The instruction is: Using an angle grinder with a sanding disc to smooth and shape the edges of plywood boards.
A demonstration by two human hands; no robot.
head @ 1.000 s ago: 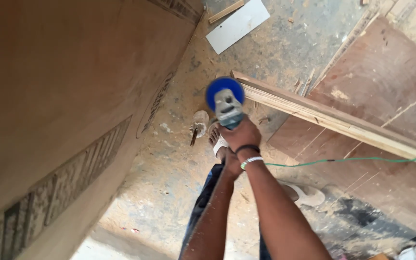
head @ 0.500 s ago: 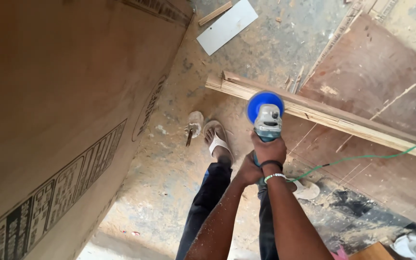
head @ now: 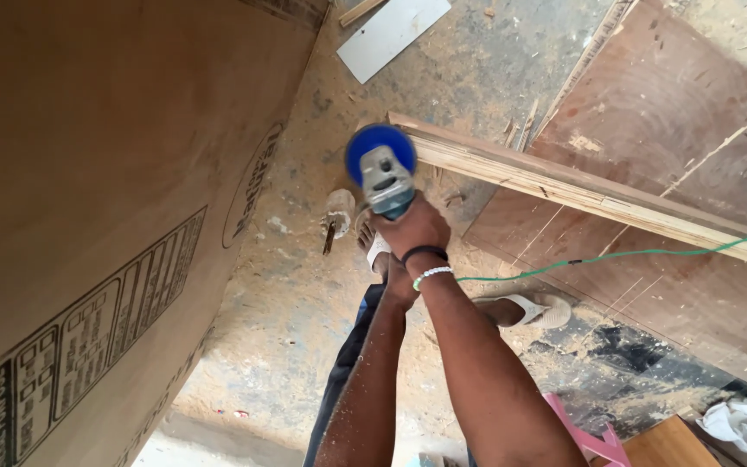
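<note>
The angle grinder (head: 384, 177), grey-bodied with a round blue disc guard, is held above the dusty floor (head: 287, 294) near the end of a long pale wooden plank (head: 564, 188). The right hand (head: 417, 227) wraps its rear; the left hand (head: 395, 275) is hidden beneath. A smooth brown board (head: 88, 138) stands at the left.

One angle grinder (head: 381, 170), two hands (head: 417, 229), two sandals (head: 539, 310) — perhaps one plank (head: 581, 190)

Left hand (head: 395, 281) behind right forearm (head: 469, 363)
</note>
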